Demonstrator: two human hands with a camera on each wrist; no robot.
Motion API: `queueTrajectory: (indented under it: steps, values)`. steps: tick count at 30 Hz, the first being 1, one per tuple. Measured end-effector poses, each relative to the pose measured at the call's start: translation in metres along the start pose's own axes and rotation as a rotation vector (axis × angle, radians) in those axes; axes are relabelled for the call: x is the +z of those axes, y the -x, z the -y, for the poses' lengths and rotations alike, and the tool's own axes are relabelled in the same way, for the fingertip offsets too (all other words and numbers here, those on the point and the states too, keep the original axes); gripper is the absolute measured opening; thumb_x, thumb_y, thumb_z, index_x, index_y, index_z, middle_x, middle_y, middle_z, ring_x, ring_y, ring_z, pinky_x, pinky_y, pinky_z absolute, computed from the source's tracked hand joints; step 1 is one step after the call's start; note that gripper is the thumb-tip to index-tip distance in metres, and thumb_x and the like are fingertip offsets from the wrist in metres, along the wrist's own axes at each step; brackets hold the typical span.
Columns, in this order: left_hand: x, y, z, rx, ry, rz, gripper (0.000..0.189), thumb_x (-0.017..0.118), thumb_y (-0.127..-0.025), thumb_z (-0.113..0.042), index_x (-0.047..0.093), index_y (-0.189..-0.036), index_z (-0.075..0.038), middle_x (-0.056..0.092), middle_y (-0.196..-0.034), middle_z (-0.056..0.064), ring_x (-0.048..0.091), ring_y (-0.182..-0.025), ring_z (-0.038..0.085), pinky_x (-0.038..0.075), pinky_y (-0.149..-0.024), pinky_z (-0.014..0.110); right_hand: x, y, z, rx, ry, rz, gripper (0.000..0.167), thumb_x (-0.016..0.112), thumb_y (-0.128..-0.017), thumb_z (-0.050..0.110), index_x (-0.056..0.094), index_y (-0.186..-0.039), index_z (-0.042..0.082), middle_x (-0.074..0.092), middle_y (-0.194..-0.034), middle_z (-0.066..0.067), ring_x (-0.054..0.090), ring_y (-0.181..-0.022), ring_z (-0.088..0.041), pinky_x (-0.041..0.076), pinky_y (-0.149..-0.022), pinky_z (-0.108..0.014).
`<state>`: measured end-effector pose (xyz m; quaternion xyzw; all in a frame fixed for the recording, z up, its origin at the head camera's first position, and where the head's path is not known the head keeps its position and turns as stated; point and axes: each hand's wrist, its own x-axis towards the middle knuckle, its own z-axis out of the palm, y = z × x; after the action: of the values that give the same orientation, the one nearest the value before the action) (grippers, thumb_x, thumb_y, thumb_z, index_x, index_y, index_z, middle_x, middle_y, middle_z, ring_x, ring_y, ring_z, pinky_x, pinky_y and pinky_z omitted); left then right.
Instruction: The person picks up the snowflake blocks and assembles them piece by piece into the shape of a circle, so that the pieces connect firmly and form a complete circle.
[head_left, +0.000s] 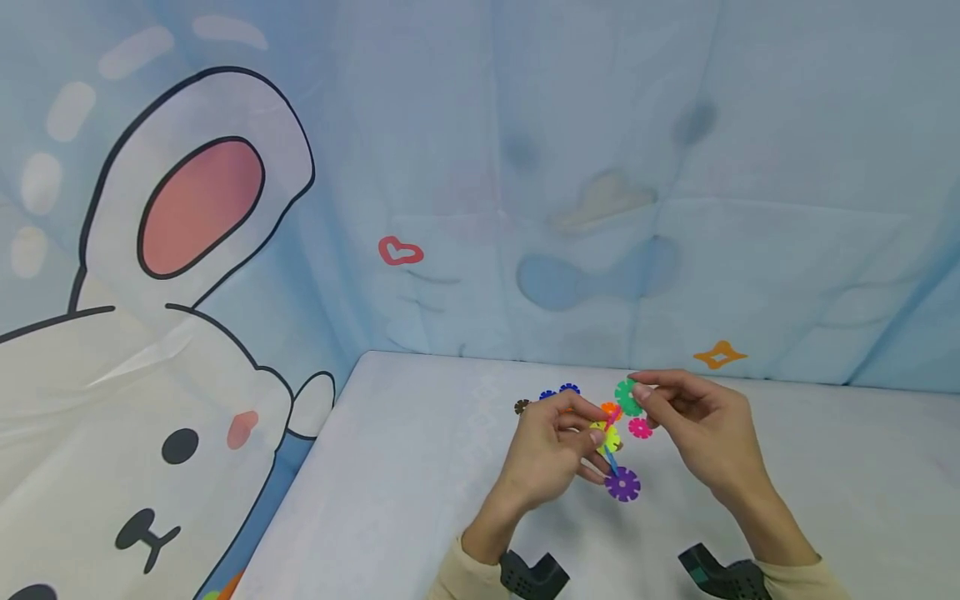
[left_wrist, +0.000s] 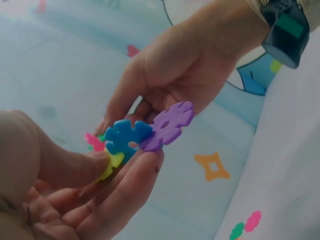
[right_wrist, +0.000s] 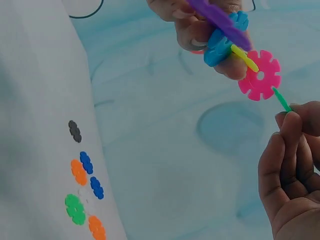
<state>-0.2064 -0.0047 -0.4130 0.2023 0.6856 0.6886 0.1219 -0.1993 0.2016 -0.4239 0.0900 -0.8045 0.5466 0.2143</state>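
A chain of notched plastic snowflake discs is held above the table between both hands. My left hand [head_left: 542,458] pinches the yellow disc [head_left: 612,439] between thumb and fingers. From there a blue disc [left_wrist: 125,137] and then a purple disc [head_left: 623,485] extend toward the near side. On the other side of the yellow one is a pink disc [right_wrist: 268,82]. Thumb and fingertips of my right hand [head_left: 712,433] grip a green disc [head_left: 626,397]. Its edge meets the pink disc's rim; how deep the slots sit cannot be made out.
Loose discs lie on the white table [head_left: 420,467] behind the hands: a dark one [head_left: 522,407], blue ones [head_left: 569,389], an orange one [head_left: 611,409] and a pink one [head_left: 641,428]. The right wrist view shows a loose green disc [right_wrist: 75,209] too. A printed curtain [head_left: 465,167] hangs behind.
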Motion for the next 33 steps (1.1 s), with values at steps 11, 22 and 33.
queueTrajectory:
  steps: [11,22,33]
  values:
    - [-0.001,0.004,-0.006,0.056,-0.077,-0.003,0.015,0.065,-0.099,0.008,0.068,-0.113,0.002,0.078,-0.1,0.02,0.075,-0.065,0.009,0.066,-0.061,0.034,0.0,0.003,0.01,-0.05,-0.028,-0.042,0.017,0.073,-0.098,0.0,0.076,-0.115,0.001,0.068,-0.077,-0.003,0.063,-0.066,-0.011,0.05,-0.057,-0.022]
    - [0.005,0.011,-0.013,0.238,-0.319,-0.082,0.013,0.065,-0.1,0.007,0.069,-0.109,-0.001,0.076,-0.091,0.015,0.07,-0.062,-0.002,0.063,-0.057,0.023,-0.004,0.002,0.01,-0.091,-0.097,-0.033,0.016,0.069,-0.098,-0.006,0.073,-0.114,-0.004,0.067,-0.078,0.0,0.064,-0.069,-0.012,0.057,-0.064,-0.018]
    - [0.008,0.013,-0.017,0.397,-0.434,-0.106,0.013,0.064,-0.099,0.011,0.068,-0.106,0.001,0.077,-0.091,0.014,0.071,-0.062,0.0,0.058,-0.055,0.014,-0.002,0.003,0.015,-0.135,-0.169,-0.017,0.017,0.069,-0.095,-0.014,0.072,-0.11,-0.007,0.071,-0.081,-0.001,0.068,-0.068,-0.009,0.056,-0.063,-0.016]
